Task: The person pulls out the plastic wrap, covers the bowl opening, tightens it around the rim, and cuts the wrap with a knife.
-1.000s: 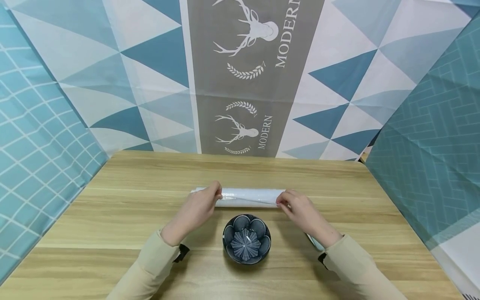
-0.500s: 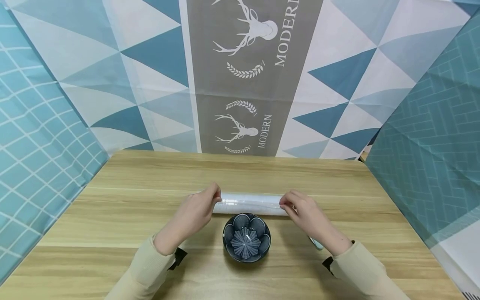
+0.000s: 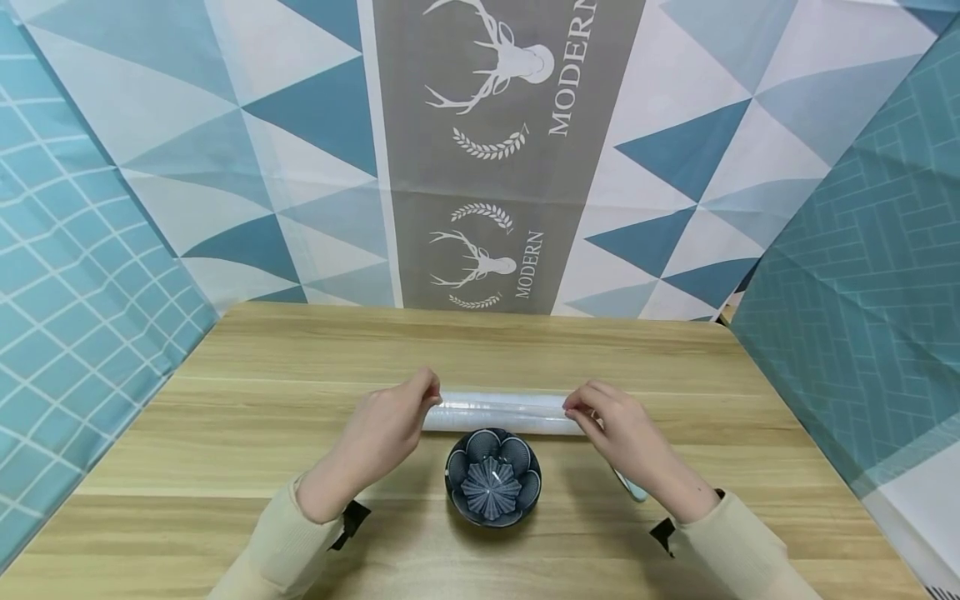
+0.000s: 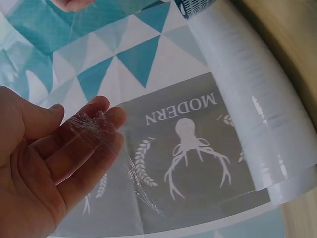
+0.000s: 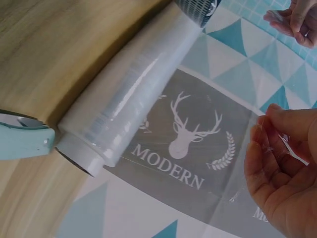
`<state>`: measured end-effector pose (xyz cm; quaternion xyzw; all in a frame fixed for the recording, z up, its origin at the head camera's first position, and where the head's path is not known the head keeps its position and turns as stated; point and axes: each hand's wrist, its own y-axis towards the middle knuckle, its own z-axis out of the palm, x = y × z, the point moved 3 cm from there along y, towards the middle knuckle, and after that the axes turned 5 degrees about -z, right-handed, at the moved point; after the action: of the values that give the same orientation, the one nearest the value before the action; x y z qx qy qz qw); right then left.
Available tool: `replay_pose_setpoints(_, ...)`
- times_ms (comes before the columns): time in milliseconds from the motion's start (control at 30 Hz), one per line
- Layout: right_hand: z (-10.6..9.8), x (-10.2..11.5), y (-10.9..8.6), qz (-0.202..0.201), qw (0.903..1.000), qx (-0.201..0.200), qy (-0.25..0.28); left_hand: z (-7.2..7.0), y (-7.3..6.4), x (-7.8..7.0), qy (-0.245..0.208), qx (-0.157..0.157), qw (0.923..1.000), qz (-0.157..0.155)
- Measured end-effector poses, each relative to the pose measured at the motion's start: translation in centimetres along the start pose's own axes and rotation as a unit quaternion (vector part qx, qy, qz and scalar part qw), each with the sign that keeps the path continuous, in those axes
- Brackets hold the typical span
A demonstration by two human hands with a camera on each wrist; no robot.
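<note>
A roll of cling film lies crosswise on the table, just beyond a dark blue flower-patterned bowl. My left hand pinches the film's loose edge near the roll's left end. In the left wrist view, crumpled clear film clings to those fingertips. At the other end, my right hand holds the film between thumb and forefinger, as the right wrist view shows by the thumb. A thin sheet spans from the roll toward both hands, hard to make out.
Partly hidden under the right forearm lies a light teal object; in the right wrist view its rounded teal end sits near the roll's cardboard core. Patterned cloth hangs behind the wooden table.
The cling film roll has come toward me, close to the bowl's far rim. Both hands have drawn slightly nearer and farther apart, still holding the film. The bowl stays in place.
</note>
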<state>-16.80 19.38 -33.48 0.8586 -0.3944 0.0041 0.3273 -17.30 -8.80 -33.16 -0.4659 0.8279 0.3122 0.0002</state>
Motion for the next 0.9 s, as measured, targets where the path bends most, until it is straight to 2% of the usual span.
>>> replay_pose_setpoints(233,-0.7,0.7,-0.1,-0.044,0.9982,-0.04,-0.01,-0.8,-0.1,-0.6,0.0,-0.016,0.9998,0.01)
replay_pose_setpoints(500,-1.7,1.2,-0.2,-0.062,0.9964,-0.053,-0.022,-1.8,-0.4,-1.5,0.016,-0.038,0.9988,0.026)
replay_pose_setpoints(900,-2.9,2.1,0.0,-0.097,0.9918,-0.078,-0.031,-3.1,-0.8,-2.3,0.032,-0.089,0.994,0.054)
